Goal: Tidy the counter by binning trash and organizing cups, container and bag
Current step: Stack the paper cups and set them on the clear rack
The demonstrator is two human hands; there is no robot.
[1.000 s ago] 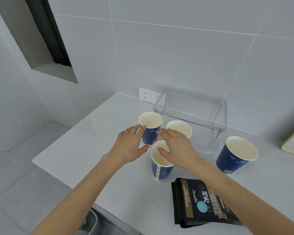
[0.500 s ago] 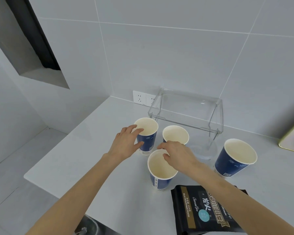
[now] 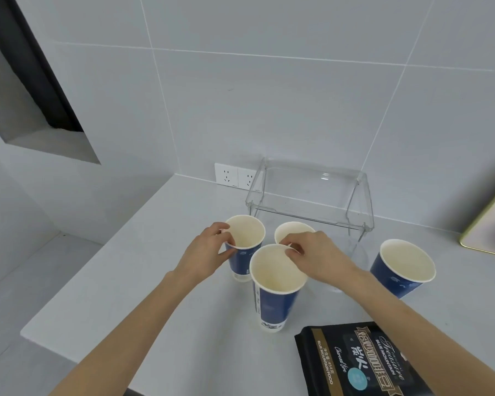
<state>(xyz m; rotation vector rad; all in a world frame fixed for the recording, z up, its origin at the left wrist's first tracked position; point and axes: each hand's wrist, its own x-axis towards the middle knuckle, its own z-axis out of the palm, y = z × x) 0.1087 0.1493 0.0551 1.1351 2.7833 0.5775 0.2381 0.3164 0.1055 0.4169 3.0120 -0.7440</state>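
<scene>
1. The left hand was closed on the left cup, thumb on its blue side and fingers hooked over the near-left rim.
2. The right hand pinched the far rim of the front cup between thumb and fingertips; it appeared to be raised off the worktop, though its base could not be judged for certain.
3. The right hand lay across the near edge of the back cup, hiding much of it; that cup stood just behind the front cup and beside the left one.
4. The three cups crowded close together, rims nearly touching.
5. A fourth cup stood well apart to the right, clear of both hands.
6. All four were paper cups, blue outside with pale cream inner walls and rolled rims; those whose insides showed looked empty.
7. A clear plastic container sat behind the cups against the wall, boxy, with thin rigid walls, and nothing visible in it.
8. A black bag with gold trim and printed lettering lay flat at the near right, partly under the right forearm.
9. A white double socket was set in the grey tiled wall left of the container.
10. A gold-edged tray leaned in at the far right, cut off by the frame.
11. The worktop was smooth, pale grey and matte.
</scene>
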